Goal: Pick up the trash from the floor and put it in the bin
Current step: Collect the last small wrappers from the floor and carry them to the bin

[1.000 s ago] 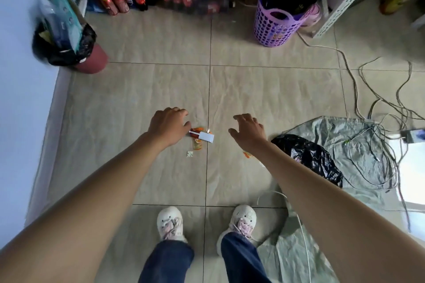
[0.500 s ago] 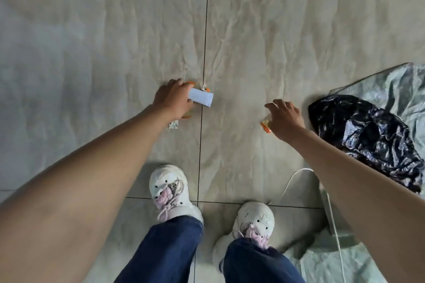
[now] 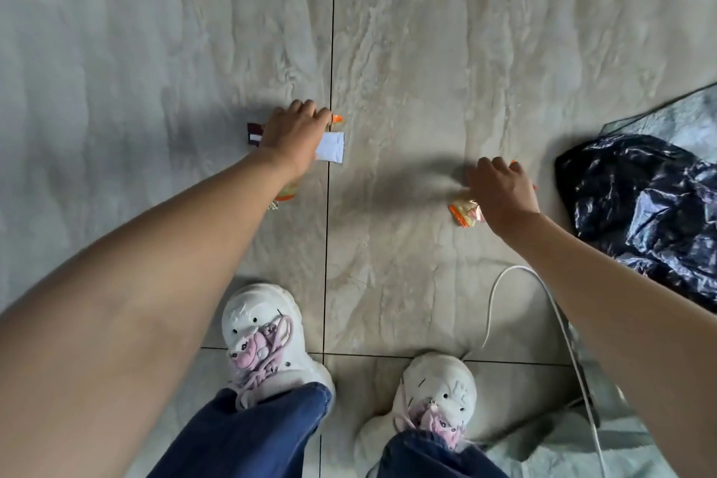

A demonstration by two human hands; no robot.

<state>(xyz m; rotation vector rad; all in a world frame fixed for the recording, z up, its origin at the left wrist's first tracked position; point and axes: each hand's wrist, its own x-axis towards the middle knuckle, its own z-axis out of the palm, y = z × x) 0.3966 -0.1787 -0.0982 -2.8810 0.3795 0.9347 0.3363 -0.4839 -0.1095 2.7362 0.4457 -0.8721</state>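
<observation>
My left hand [image 3: 295,136] is low on the tile floor, its fingers curled around a white wrapper [image 3: 331,147] that sticks out to the right; a maroon end [image 3: 254,134] shows on the hand's left. A small orange scrap [image 3: 336,118] lies by the fingertips, and a yellow-orange wrapper [image 3: 287,193] peeks out under the wrist. My right hand [image 3: 500,192] is down on the floor further right, fingers bent over an orange and yellow snack wrapper [image 3: 467,214]. The bin is out of view.
A crumpled black plastic bag [image 3: 640,213] lies on a grey sheet [image 3: 683,116] just right of my right hand. A white cable [image 3: 500,283] loops across the tiles near my white shoes [image 3: 264,338].
The view has dropped closer to the floor and the bin and shelves have left it. My left hand closed over the white wrapper, and my right hand came down onto the orange wrapper.
</observation>
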